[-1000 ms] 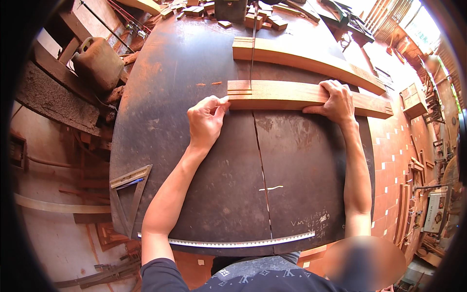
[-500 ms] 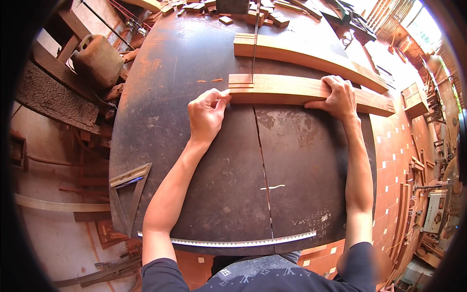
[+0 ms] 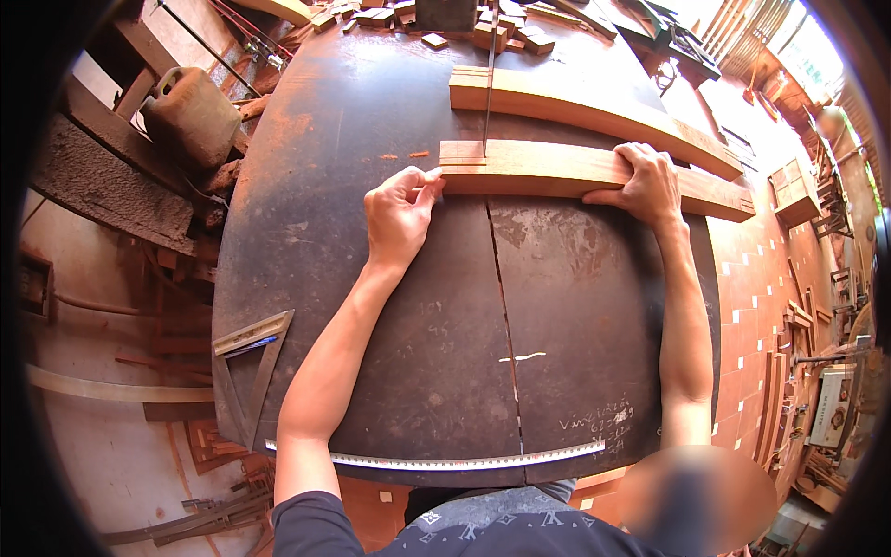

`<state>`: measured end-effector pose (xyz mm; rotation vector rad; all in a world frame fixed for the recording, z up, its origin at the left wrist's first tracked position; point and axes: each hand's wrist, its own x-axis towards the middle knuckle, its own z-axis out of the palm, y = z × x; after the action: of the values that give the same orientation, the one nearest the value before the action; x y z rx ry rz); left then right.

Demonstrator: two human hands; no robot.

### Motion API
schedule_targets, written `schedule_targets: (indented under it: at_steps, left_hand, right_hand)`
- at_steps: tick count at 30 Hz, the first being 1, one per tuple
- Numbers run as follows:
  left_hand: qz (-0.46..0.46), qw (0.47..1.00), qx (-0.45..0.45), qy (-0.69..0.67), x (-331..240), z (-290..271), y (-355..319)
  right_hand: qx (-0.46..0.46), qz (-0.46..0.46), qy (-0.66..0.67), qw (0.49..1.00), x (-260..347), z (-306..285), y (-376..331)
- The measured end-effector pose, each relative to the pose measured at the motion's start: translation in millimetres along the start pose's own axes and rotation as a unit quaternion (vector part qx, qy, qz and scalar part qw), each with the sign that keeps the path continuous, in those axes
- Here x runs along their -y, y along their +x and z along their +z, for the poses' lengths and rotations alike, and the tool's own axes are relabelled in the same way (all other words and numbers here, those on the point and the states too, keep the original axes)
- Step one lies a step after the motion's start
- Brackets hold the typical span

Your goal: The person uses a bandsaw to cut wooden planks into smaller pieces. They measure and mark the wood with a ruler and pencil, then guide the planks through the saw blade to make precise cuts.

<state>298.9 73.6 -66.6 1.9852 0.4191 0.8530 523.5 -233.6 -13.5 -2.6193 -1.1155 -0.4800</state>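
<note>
A squared wooden beam (image 3: 548,170) lies crosswise on a dark metal saw table (image 3: 408,343), with narrow cuts in its left end. An upright, thin band saw blade (image 3: 488,107) meets the beam near that end. My left hand (image 3: 401,212) is closed, thumb and fingers pinching the beam's near left corner. Farther right, my right hand (image 3: 650,186) wraps over the beam, fingers on top and thumb along the near face. Behind it rests a second, similar wooden beam (image 3: 575,110), apart from my hands.
A triangular set square (image 3: 272,371) with a blue pen (image 3: 251,346) lies at the table's left edge. Along the near edge runs a white ruler (image 3: 464,462). Several offcuts (image 3: 492,35) are scattered at the far edge. A dusty jerrycan (image 3: 190,116) stands at far left.
</note>
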Motion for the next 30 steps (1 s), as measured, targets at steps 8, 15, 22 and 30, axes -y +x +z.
schedule_targets:
  at_steps: [8, 15, 22, 30]
  left_hand:
    - [0.023, 0.998, 0.050, 0.013, -10.3, 1.1, -1.8]
    - [0.035, 0.998, 0.033, -0.039, -12.0, 18.0, -2.8]
    - [0.026, 0.998, 0.038, -0.031, -10.5, 19.9, 0.0]
    - [0.036, 0.998, 0.025, -0.048, -4.8, 23.5, 3.1]
  right_hand:
    - [0.012, -0.003, -0.010, 1.000, -13.7, -5.7, -4.4]
    - [0.006, -0.010, -0.006, 1.000, -29.1, -5.8, -6.2]
    - [0.005, -0.002, -0.005, 1.000, -28.7, -5.1, -3.3]
    - [0.015, 0.008, -0.017, 1.000, -27.3, -5.4, -0.9]
